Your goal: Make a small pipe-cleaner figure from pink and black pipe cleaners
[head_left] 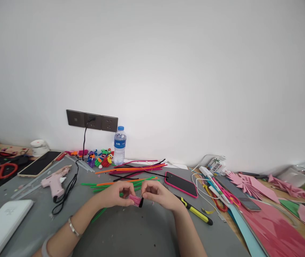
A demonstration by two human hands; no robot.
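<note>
Between my hands is a small pink fuzzy roll [134, 200], seemingly of pipe cleaner, with a black fuzzy strip [141, 202] along its right end. My left hand [116, 194] pinches the pink roll between thumb and fingers. At the right end, my right hand [159, 195] has its thumb and fingertips closed on the black strip. Fingers hide part of both. Just behind the hands lie green pipe cleaners [88, 184], orange pipe cleaners [102, 171] and several black ones.
A pink glue gun [54, 182] with a black cord lies left, near a white power bank [6, 225]. A water bottle [120, 146] stands by the wall. To the right are a pink-cased phone [181, 184], a yellow-black utility knife [196, 211], a white cable and red sheets [278, 228].
</note>
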